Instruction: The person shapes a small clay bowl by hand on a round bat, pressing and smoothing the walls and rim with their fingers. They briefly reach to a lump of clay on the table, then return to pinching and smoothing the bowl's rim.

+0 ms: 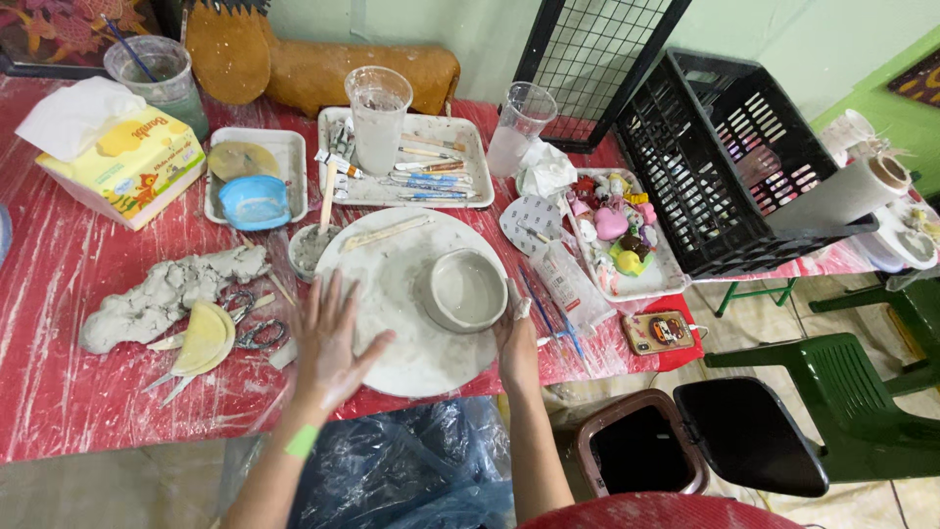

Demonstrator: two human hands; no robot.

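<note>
Hands (330, 338) (516, 343) spread flat, empty, on round board (392, 294) beside clay bowl (463, 289)

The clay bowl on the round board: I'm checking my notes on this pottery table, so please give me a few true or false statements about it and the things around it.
1. The clay bowl sits on the round board. True.
2. The left hand grips the scissors. False: it lies flat with spread fingers on the board's left edge; the scissors lie apart on the table.
3. The right hand is at the board's right edge, beside the bowl. True.
4. The lump of grey clay lies right of the board. False: it lies to the left.
5. The black crate stands upright. False: it is tipped on its side.
</note>
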